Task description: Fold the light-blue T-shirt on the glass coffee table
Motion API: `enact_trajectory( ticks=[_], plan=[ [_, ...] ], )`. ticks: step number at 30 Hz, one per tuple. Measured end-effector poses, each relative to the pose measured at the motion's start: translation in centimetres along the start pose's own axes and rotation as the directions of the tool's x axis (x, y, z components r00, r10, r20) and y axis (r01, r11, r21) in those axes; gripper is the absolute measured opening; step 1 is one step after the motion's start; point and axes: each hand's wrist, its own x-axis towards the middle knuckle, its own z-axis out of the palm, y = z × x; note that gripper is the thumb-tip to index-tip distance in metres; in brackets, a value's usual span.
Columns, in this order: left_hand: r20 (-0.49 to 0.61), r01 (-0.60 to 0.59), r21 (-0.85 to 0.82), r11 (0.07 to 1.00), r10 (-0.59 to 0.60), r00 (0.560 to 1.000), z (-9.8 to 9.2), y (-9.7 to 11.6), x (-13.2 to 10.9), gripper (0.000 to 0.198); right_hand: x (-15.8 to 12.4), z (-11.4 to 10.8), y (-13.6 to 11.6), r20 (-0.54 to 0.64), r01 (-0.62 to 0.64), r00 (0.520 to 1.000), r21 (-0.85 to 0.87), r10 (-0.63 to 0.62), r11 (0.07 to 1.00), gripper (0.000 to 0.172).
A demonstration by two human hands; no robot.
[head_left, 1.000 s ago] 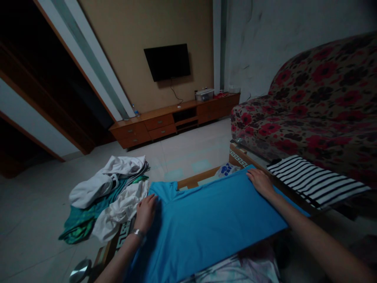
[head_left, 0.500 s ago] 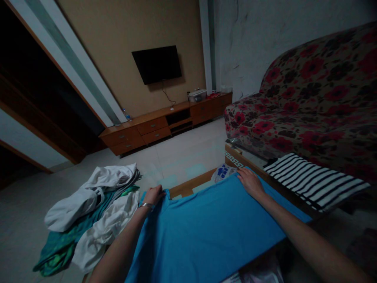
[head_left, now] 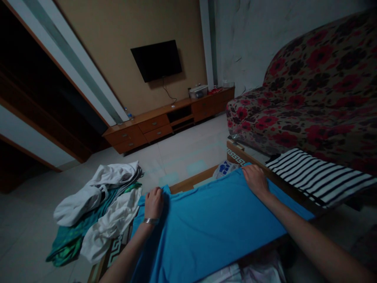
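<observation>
A bright blue T-shirt point(head_left: 212, 224) lies spread flat on a low wooden table point(head_left: 191, 182). My left hand point(head_left: 153, 203) rests on its far left corner near the collar, fingers curled over the fabric edge, a metal bracelet on the wrist. At the far right corner my right hand point(head_left: 255, 179) grips the shirt's edge with fingers bent down. Both forearms reach in from the bottom of the view.
A heap of white and green clothes point(head_left: 97, 204) lies at the table's left end. A folded black-and-white striped garment point(head_left: 316, 177) sits at the right. A floral sofa point(head_left: 309, 98) stands beyond it; a TV point(head_left: 156, 59) and wooden cabinet point(head_left: 171, 118) line the far wall.
My left hand went from lying flat on the shirt's left side to its far corner and curled onto the edge. My right hand stayed at the far right edge.
</observation>
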Motion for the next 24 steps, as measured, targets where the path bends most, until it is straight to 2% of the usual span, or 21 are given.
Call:
enact_trajectory(
  ticks=[2,6,9,11,13,17,21,24],
  plan=[
    [0.043,-0.076,-0.050,0.996,0.078,0.996,0.4,0.3,-2.0,0.031,-0.3,0.1,0.1,0.045,0.011,0.999,0.008,-0.011,1.000,0.036],
    [0.175,-0.082,-0.092,0.992,0.097,0.980,2.2,-0.5,-5.3,0.054,-0.7,2.3,1.4,0.114,0.086,0.989,0.036,-0.089,0.996,0.040],
    [0.204,-0.139,-0.133,0.981,0.164,0.965,3.1,-1.7,-6.3,0.065,-0.5,3.8,2.8,0.139,0.151,0.978,0.057,-0.157,0.987,0.047],
    [0.192,-0.208,-0.172,0.963,0.240,0.952,3.2,-2.4,-6.4,0.069,-0.1,4.0,3.5,0.167,0.189,0.966,0.074,-0.199,0.979,0.048],
    [0.184,-0.243,-0.202,0.949,0.281,0.942,2.8,-2.6,-6.4,0.070,0.3,3.5,3.7,0.188,0.211,0.956,0.091,-0.225,0.973,0.049],
    [0.166,-0.200,-0.184,0.962,0.231,0.959,0.4,-2.4,-8.4,0.067,-0.3,1.2,2.9,0.160,0.205,0.963,0.092,-0.217,0.974,0.049],
    [0.143,-0.162,-0.115,0.980,0.178,0.974,-2.0,-2.1,-13.9,0.064,-4.2,-1.5,2.4,0.130,0.228,0.962,0.090,-0.239,0.969,0.050],
    [0.191,-0.146,-0.080,0.986,0.159,0.969,-2.3,-2.7,-18.3,0.065,-7.7,-3.1,2.8,0.184,0.229,0.952,0.104,-0.245,0.968,0.048]
  ],
)
